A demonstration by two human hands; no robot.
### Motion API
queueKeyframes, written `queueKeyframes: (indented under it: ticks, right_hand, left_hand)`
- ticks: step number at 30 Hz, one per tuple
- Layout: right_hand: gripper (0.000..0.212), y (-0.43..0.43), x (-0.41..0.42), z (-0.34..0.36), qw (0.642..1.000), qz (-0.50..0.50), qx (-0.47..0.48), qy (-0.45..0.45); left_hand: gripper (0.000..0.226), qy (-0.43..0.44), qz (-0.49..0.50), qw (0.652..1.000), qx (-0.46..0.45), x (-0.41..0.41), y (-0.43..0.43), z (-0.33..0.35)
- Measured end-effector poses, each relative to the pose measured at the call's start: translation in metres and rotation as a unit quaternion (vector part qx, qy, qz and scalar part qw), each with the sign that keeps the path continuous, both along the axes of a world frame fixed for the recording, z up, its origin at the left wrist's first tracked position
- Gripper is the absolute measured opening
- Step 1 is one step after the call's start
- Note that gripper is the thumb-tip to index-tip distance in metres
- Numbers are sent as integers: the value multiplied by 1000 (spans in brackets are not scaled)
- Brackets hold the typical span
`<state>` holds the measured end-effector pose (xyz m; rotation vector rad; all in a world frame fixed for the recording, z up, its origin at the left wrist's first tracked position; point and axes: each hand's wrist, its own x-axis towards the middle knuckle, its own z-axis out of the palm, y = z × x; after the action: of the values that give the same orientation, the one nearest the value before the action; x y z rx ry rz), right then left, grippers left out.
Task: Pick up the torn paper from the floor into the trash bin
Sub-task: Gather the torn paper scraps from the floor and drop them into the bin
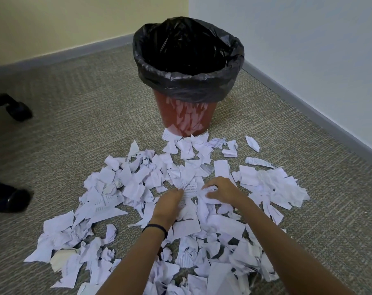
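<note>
Torn white paper (108, 201) lies scattered in a wide heap over the carpet in front of me. A red trash bin (187, 116) lined with a black bag (189, 81) stands upright behind the heap, near the room's corner. Both hands are down in the middle of the heap. My left hand (170, 204) has its fingers curled into the scraps. My right hand (221, 191) grips a crumpled wad of paper (209, 195). The bin's inside looks dark, and what it holds is hidden.
Two black chair casters (16, 109) (9, 199) sit at the left edge. A grey baseboard (308, 103) runs along both walls, which meet behind the bin. Bare carpet (85, 103) lies left of the bin.
</note>
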<state>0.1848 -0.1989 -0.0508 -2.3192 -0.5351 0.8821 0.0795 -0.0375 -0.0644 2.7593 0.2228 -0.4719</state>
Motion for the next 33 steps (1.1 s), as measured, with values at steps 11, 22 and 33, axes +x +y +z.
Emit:
queueKeyframes:
  ticks: [11,22,33]
  right_hand:
    - [25,15,3,93,936,-148,251,198]
    - [19,82,78,247,634,-361,619,291]
    - [45,88,89,253,614,-280,681,283]
  left_hand:
    - [19,-88,262,889,-364,27,24,90]
    - [25,-266,368,522,-722,128,51,267]
    - [43,-293,248,625,-680,123,53,269]
